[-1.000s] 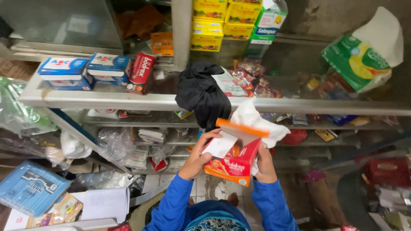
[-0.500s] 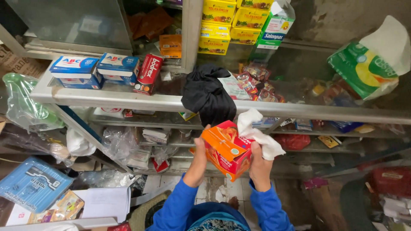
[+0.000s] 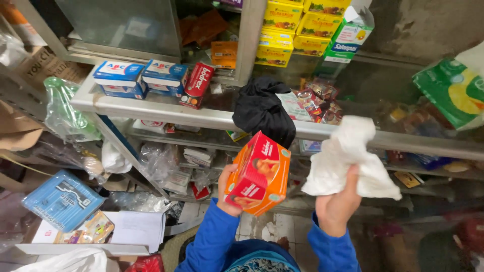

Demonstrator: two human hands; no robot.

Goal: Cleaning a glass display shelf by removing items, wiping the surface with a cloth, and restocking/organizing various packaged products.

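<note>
My left hand [image 3: 228, 194] grips an orange and red cardboard box [image 3: 259, 171] from below, holding it tilted in front of the glass shelf [image 3: 166, 112]. My right hand [image 3: 339, 201] is closed on a crumpled white cloth [image 3: 348, 158], raised to the right of the box and apart from it. Both arms wear blue sleeves. A black cloth [image 3: 264, 111] hangs over the shelf edge just above the box.
On the shelf lie blue and white boxes [image 3: 138, 78], a red box [image 3: 196, 84] and snack packets [image 3: 317, 100]. Yellow boxes [image 3: 290, 30] are stacked higher up. A green packet [image 3: 448, 90] sits at right. Plastic bags, a blue pack [image 3: 63, 199] and papers crowd the lower left.
The box has been shut and turned over to my left hand alone. My right hand has pulled away to the right with the white cloth.
</note>
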